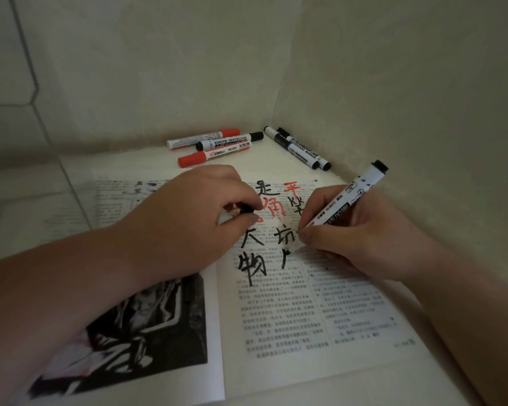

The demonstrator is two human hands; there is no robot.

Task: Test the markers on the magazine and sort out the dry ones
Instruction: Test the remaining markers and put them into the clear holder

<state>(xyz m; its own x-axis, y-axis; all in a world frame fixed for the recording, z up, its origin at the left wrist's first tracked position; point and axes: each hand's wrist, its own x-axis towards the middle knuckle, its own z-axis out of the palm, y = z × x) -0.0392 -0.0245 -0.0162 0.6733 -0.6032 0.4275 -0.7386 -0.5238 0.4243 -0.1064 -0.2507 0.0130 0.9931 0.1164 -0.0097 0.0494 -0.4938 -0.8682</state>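
An open magazine (291, 312) lies flat, its right page covered with black and red hand-drawn characters. My right hand (361, 238) grips a white black-ended marker (355, 194), tip pressed to the page beside a black stroke. My left hand (194, 218) rests on the magazine's fold and pinches a small black cap (247, 208) between thumb and fingers. Behind the magazine lie three markers: a red-capped one (203, 138), a black-capped one (229, 141) and a red one (214, 155). Two black markers (298, 149) lie together at the back right.
Pale walls meet in a corner just behind the markers, and the right wall runs close beside my right hand. The left page carries a dark photo (147, 326). A pale surface edge (71, 183) runs along the left.
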